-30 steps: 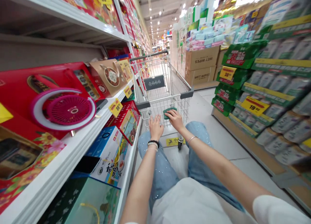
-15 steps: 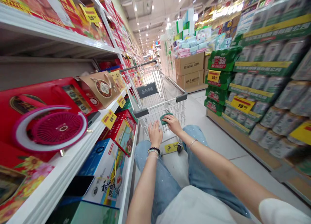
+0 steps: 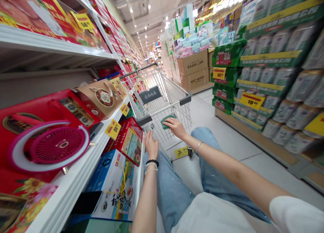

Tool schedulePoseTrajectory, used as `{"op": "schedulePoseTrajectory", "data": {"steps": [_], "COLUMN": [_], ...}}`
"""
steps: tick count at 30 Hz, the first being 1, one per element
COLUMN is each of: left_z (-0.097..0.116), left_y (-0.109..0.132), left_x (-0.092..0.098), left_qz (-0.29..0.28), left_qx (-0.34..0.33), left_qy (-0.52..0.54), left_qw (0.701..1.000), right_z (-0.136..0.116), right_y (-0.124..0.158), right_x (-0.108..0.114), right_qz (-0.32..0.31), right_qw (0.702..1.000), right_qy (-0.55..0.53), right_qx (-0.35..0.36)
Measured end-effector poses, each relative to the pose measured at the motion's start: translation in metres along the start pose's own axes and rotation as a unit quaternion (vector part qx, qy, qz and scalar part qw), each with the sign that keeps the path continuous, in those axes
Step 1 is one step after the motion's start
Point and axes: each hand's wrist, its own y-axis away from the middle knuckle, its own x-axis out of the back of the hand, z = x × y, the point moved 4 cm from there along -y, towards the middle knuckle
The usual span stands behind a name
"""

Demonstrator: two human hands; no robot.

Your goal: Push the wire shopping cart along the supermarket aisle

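Note:
My right hand (image 3: 177,127) is closed on a green cloth (image 3: 166,122) and holds it against the near wire end of a metal shopping cart (image 3: 169,109). Some of the cloth lies hidden under the fingers. Bare of any object, my left hand (image 3: 151,146) is held with its fingers apart, just below the cart's left corner. It is close to a red gift box (image 3: 129,142) on the low shelf; whether it touches anything there I cannot tell.
Along the left runs a white shelf (image 3: 83,157) with a pink round fan (image 3: 58,144) and a black phone (image 3: 86,202). Stacked drink cans (image 3: 286,113) line the right side. Wet wipes cartons (image 3: 193,62) stand beyond the cart.
My left hand has moved left and down, away from the cart's wire end. My right hand has shifted slightly left, with the green cloth still in it. The view has turned slightly.

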Motion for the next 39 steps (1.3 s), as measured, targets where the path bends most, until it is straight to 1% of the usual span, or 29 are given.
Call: {"op": "schedulePoseTrajectory", "data": {"steps": [3, 8, 10, 14, 17, 20, 23, 25, 27, 31, 34, 39], "left_z": [-0.002, 0.004, 0.006, 0.010, 0.012, 0.014, 0.015, 0.015, 0.017, 0.021, 0.024, 0.029], "left_y": [-0.002, 0.000, 0.000, 0.001, 0.001, 0.000, 0.000, 0.000, 0.001, 0.002, 0.001, 0.000], "left_x": [-0.002, 0.002, 0.003, 0.003, 0.001, 0.000, -0.002, -0.004, -0.005, -0.007, -0.008, -0.011], "left_qz": [-0.009, -0.028, -0.028, -0.020, -0.020, -0.024, -0.029, -0.025, -0.019, -0.029, -0.040, -0.033], "left_qx": [0.006, 0.001, -0.003, -0.011, -0.012, -0.007, -0.009, -0.013, -0.015, -0.011, -0.009, -0.016], "left_qy": [-0.004, -0.015, -0.019, -0.021, -0.016, -0.014, -0.013, -0.006, -0.001, 0.002, 0.008, 0.029], "left_qw": [1.000, 1.000, 0.999, 1.000, 1.000, 1.000, 0.999, 1.000, 1.000, 1.000, 0.999, 0.999], "right_z": [-0.006, -0.005, -0.006, -0.010, -0.010, -0.008, -0.010, -0.013, -0.014, -0.012, -0.013, -0.016], "right_y": [-0.007, 0.006, 0.005, -0.007, -0.004, 0.005, 0.002, -0.004, -0.007, 0.003, 0.006, -0.009], "right_x": [-0.004, -0.009, -0.007, -0.004, -0.009, -0.011, -0.008, -0.007, -0.008, -0.013, -0.011, -0.006], "right_qz": [-0.002, -0.042, -0.032, 0.007, -0.016, -0.044, -0.029, -0.010, -0.003, -0.031, -0.050, -0.025], "right_qw": [1.000, 0.999, 0.999, 1.000, 1.000, 0.999, 0.999, 1.000, 1.000, 0.999, 0.999, 1.000], "right_qy": [0.008, 0.020, 0.017, 0.008, 0.010, 0.015, 0.017, 0.012, 0.008, 0.007, 0.010, 0.014], "right_qx": [0.004, -0.022, -0.021, 0.011, 0.018, 0.003, 0.001, 0.016, 0.027, 0.003, -0.016, 0.005]}}
